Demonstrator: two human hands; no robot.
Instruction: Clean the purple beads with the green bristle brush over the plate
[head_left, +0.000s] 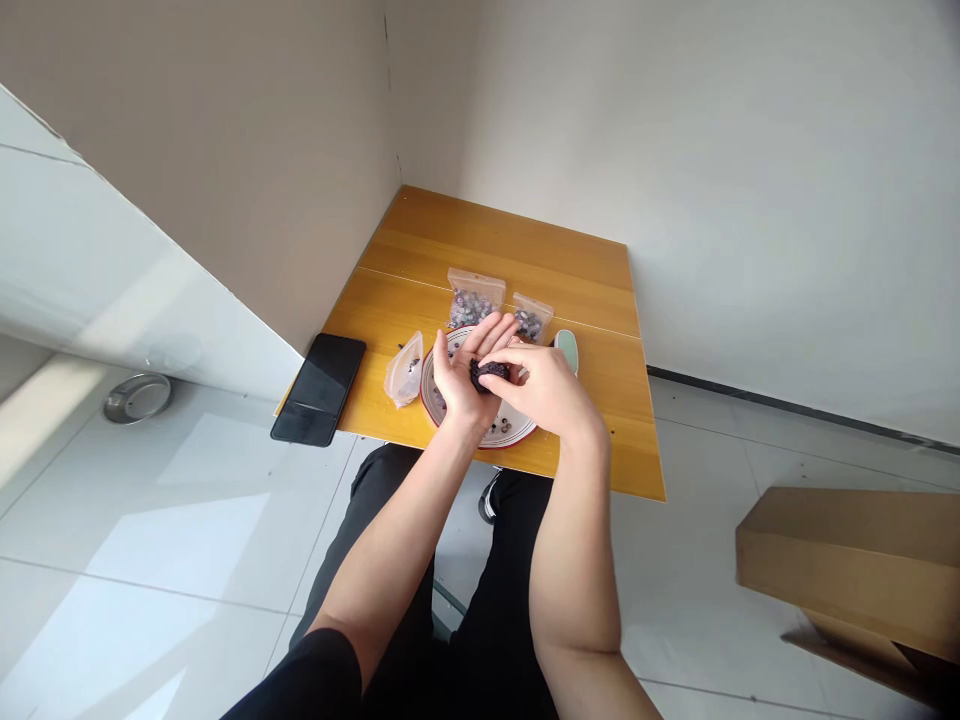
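Note:
My left hand (463, 372) is held palm up over a white plate with a red rim (517, 433), fingers stretched out, cupping a dark heap of beads (489, 372). My right hand (541, 385) reaches across from the right, its fingertips pinched at that heap. A few loose beads lie on the plate. Three small clear bags sit around the plate: one at its left (404, 370), two with beads behind it (470, 298) (532, 317).
A small wooden table (517, 250) stands in a wall corner. A black phone (319, 388) lies on its left edge. A pale green oblong object (568, 349) rests right of the plate. A cardboard box (855, 560) and a metal bowl (137, 397) are on the tiled floor.

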